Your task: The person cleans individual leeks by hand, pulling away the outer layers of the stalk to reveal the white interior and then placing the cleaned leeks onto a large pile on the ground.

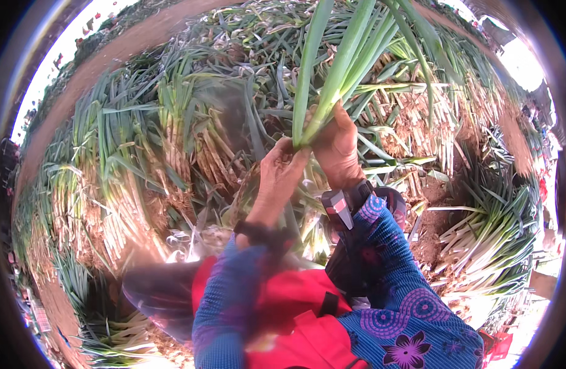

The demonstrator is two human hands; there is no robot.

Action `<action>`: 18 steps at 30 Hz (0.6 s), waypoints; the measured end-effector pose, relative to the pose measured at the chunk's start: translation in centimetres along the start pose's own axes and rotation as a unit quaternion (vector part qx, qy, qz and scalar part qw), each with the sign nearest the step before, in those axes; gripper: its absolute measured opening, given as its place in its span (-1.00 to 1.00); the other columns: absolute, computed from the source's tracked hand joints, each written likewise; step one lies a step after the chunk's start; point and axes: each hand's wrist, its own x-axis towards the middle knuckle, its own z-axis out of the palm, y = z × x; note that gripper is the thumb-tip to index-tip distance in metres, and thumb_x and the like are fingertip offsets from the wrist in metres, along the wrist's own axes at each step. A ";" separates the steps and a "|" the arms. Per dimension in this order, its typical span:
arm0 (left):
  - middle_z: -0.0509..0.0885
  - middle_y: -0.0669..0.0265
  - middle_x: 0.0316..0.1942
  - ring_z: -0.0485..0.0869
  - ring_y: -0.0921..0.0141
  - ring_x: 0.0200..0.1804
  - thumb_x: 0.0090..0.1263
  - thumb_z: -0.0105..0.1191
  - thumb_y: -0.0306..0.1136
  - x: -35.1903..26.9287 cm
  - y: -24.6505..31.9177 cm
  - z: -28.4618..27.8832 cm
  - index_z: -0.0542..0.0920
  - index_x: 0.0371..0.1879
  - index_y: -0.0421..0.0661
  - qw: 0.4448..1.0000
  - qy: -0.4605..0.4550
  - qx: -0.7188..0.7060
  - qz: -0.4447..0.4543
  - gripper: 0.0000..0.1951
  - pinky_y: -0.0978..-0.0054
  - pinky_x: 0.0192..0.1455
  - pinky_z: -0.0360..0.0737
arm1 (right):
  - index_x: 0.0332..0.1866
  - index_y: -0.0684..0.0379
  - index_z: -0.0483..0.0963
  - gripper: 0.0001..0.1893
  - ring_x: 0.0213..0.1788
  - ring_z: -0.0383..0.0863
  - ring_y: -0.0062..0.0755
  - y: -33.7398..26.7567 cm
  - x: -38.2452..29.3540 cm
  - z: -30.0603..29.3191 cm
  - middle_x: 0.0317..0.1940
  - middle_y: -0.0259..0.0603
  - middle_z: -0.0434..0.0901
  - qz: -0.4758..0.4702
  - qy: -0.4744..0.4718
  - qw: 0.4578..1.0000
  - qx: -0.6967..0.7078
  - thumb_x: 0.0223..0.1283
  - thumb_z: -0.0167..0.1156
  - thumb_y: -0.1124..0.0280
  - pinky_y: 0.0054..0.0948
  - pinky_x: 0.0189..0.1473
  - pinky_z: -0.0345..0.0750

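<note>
Both of my hands are raised in front of me around one green onion stalk [331, 94], whose long green leaves fan out towards the top of the picture. My left hand [283, 168] pinches a green leaf near the base of the fan between thumb and fingers. Just to its right, my right hand [337, 143] is closed around the stalk, its thumb upright against it. The stalk's lower end is hidden by the hands. Below them, pale stalks and leaves [314, 235] lie between my knees.
Bundles of unpeeled green onions with dry roots [121, 217] stand at the left, and more [416, 115] at the right. Cleaner white-stemmed onions [476, 240] lie in a pile at the lower right beside bare soil [433, 221]. A dirt path [140, 41] curves behind the heaps.
</note>
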 end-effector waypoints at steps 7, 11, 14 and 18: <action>0.64 0.41 -0.27 0.57 0.62 -0.30 0.46 0.05 -0.21 -0.5 -0.4 0.3 0.59 -0.08 -0.17 0.971 0.009 -0.234 -0.044 -0.73 0.68 -0.23 0.51 | -0.06 0.26 0.41 -0.60 -0.35 0.46 -0.32 -0.6 0.6 -0.5 -0.43 -0.21 0.46 0.065 -0.016 0.995 0.079 0.30 0.07 0.07 -0.30 -0.23 0.45; 0.64 0.40 -0.30 0.60 0.58 -0.34 0.47 0.02 -0.26 -0.3 -0.3 0.7 0.58 -0.09 -0.18 0.967 0.007 -0.253 -0.026 -0.75 0.65 -0.32 0.56 | -0.02 0.35 0.43 -0.53 -0.39 0.44 -0.30 -1.0 0.4 -0.6 -0.45 -0.20 0.45 0.105 -0.103 0.983 0.113 0.29 0.03 0.07 -0.31 -0.27 0.42; 0.63 0.39 -0.32 0.60 0.55 -0.38 0.47 0.00 -0.32 -0.1 -0.1 0.4 0.58 -0.10 -0.20 0.942 0.016 -0.319 -0.104 -0.78 0.61 -0.35 0.57 | 0.00 0.37 0.45 -0.48 -0.43 0.42 -0.31 -1.0 0.4 -0.3 -0.48 -0.21 0.44 0.102 -0.161 0.980 0.058 0.26 0.01 0.04 -0.32 -0.30 0.41; 0.62 0.37 -0.38 0.59 0.52 -0.45 0.45 0.00 -0.39 0.3 -1.6 -1.0 0.57 -0.17 -0.22 0.937 -0.075 -0.283 -0.192 -0.84 0.58 -0.40 0.56 | -0.03 0.33 0.49 -0.45 -0.54 0.35 -0.39 -1.6 0.0 0.5 -0.59 -0.32 0.35 0.182 -0.263 0.946 0.059 0.26 -0.08 -0.02 -0.39 -0.44 0.34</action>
